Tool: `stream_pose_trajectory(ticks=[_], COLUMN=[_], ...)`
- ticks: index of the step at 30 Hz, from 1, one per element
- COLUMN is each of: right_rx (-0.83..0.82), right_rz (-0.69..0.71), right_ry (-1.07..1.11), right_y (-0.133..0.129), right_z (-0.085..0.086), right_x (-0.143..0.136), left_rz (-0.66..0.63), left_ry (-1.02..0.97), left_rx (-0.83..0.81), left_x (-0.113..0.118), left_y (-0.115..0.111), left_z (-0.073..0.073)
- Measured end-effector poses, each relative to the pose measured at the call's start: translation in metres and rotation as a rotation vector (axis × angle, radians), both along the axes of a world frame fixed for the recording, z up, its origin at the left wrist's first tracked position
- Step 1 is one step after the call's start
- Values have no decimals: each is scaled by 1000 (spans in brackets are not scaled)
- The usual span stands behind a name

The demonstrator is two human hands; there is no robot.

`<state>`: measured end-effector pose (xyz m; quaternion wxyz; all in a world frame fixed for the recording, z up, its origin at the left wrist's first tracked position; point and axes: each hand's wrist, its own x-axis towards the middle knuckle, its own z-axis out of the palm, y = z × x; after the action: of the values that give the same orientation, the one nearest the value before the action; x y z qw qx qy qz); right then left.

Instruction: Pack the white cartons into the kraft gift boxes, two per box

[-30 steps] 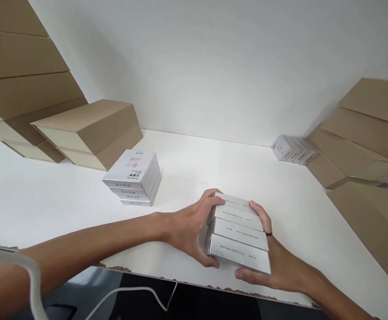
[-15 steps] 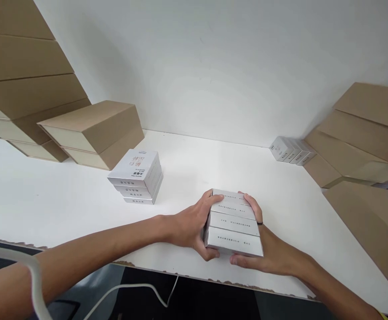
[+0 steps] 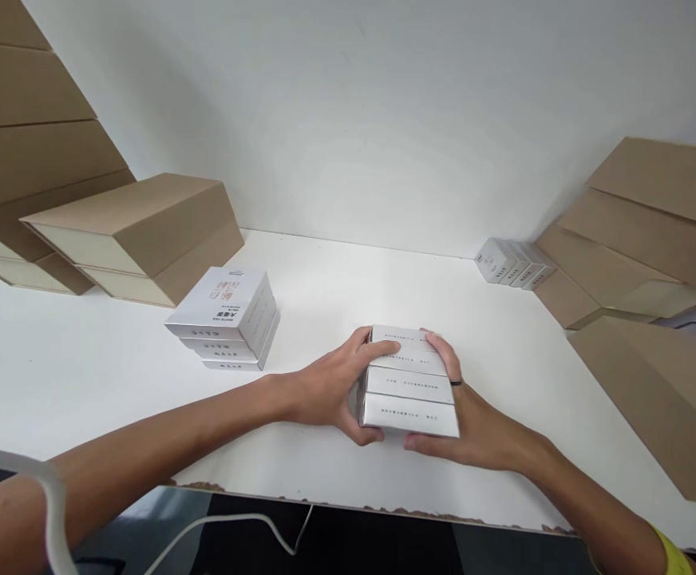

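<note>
Side by side in a row, several small white tea boxes (image 3: 409, 387) are gripped between my two hands above the front part of the white table. My left hand (image 3: 348, 387) presses on their left end, its index finger lying over the top and its thumb at the near corner. Round the right end wraps my right hand (image 3: 452, 415), fingers at the far side and thumb along the near edge. Left of my hands stands a stack of white boxes (image 3: 225, 315) with dark and orange print on the top face.
Brown cartons (image 3: 138, 231) are piled at the left, and more brown cartons (image 3: 641, 231) lean at the right. Beside those, a row of white boxes (image 3: 512, 262) stands near the wall (image 3: 348, 120). A white cable (image 3: 234, 517) hangs below the table's chipped front edge (image 3: 408, 511).
Both hands and the held boxes have shifted slightly up and left in view. The surroundings have also slid left as the camera turned. The grip stays the same.
</note>
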<state>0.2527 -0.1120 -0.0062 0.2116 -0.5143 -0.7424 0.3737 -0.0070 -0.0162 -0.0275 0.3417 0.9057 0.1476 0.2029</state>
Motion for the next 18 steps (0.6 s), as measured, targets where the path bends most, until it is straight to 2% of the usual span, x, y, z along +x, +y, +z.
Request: stream_pose_trajectory(ticks=[2, 3, 6, 10, 13, 18], right_rx=[-129, -144, -4, 224, 135, -63], right_rz=[-36, -59, -137, -327, -428, -474], right_ry=[-37, -71, -132, -20, 91, 290], right_y=[0, -1, -9, -26, -39, -53], right_z=[1, 1, -5, -22, -28, -19], right_x=[2, 3, 2, -9, -20, -32], left_rz=[-5, -9, -19, -12, -16, 29], left_ry=[31, 25, -62, -150, -211, -264], left_rx=[-32, -31, 35, 135, 166, 180], left_x=[1, 2, 4, 9, 14, 20], left_y=[2, 2, 4, 5, 4, -1], left_z=[-3, -6, -11, -16, -19, -25])
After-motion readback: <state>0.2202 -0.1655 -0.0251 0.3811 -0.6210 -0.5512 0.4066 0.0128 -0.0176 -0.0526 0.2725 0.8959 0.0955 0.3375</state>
